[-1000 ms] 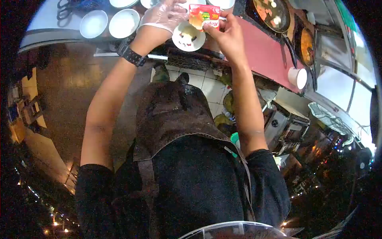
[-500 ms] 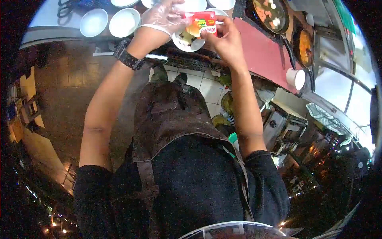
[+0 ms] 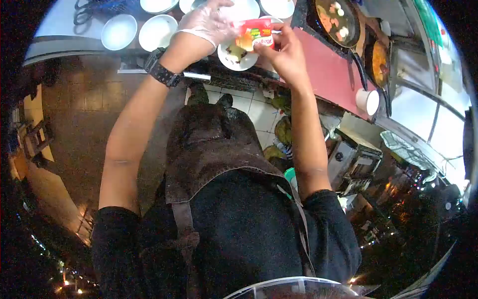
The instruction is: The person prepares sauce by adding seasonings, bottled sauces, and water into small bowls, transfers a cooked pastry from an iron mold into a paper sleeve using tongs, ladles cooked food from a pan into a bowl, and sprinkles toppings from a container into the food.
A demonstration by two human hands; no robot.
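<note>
A red seasoning packet (image 3: pixel 258 33) with a food picture and white lettering is held up between my hands at the top middle. My right hand (image 3: pixel 288 54), bare, pinches its right end between thumb and fingers. At its left end is my left hand (image 3: pixel 206 26), in a clear plastic glove, with its fingers closed on the packet's edge; the fingertips are partly blurred. Just below the packet, a white bowl (image 3: pixel 225 61) holds dark bits and something pale yellow-green.
White bowls (image 3: pixel 119 32) stand on the counter around my hands. To the right, on the stove, are a pan (image 3: pixel 338 22) with pink and white pieces and another pan (image 3: pixel 381 62) with orange food. A white cup (image 3: pixel 367 101) stands near the red counter's (image 3: pixel 323 65) edge.
The packet has tilted slightly and shifted a little downward between my hands. Both hands keep nearly the same place; the bowls and pans appear slightly shifted with the camera.
</note>
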